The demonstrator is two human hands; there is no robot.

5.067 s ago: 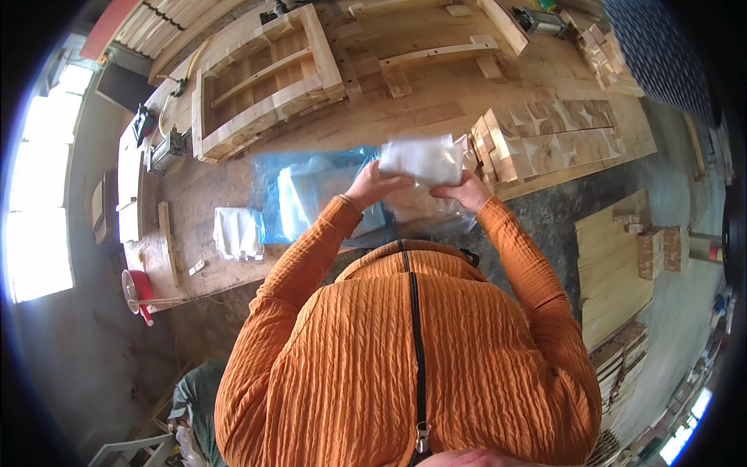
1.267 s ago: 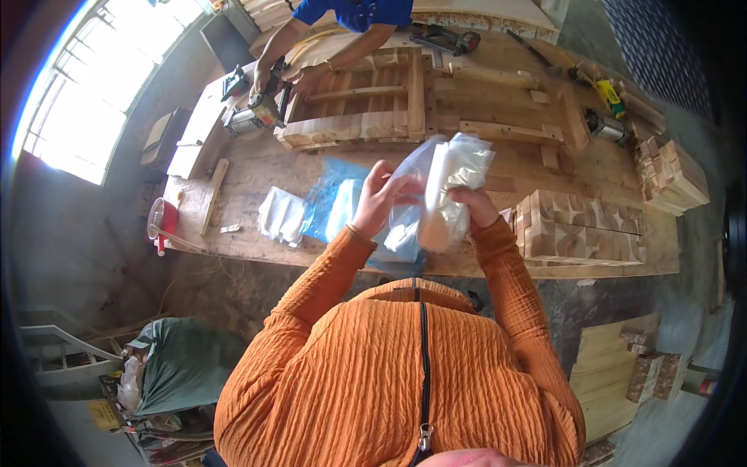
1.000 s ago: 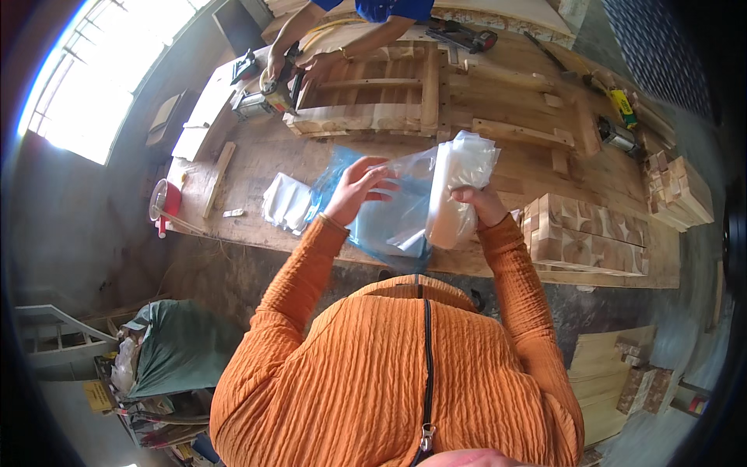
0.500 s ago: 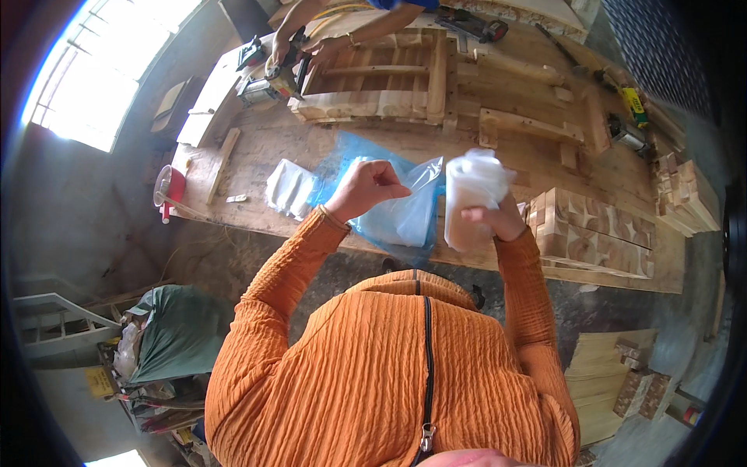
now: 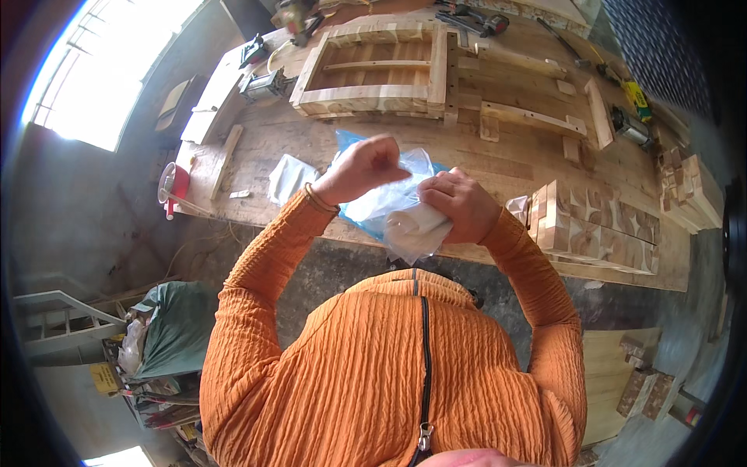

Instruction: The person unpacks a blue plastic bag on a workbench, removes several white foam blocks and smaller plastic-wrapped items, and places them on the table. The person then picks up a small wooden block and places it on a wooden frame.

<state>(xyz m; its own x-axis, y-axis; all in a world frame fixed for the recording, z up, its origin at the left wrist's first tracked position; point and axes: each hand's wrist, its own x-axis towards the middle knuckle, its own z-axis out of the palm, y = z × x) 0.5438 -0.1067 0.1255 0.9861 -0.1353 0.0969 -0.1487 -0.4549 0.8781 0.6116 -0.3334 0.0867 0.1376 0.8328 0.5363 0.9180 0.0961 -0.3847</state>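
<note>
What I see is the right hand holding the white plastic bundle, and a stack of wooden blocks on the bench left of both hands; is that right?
Not quite: the head view shows the stack of wooden blocks on the bench right of the left hand and the right hand, which does hold the white plastic bundle.

Frame (image 5: 377, 66) on table (image 5: 498, 167) behind bags (image 5: 369, 204); wood blocks (image 5: 597, 224) right.
</note>
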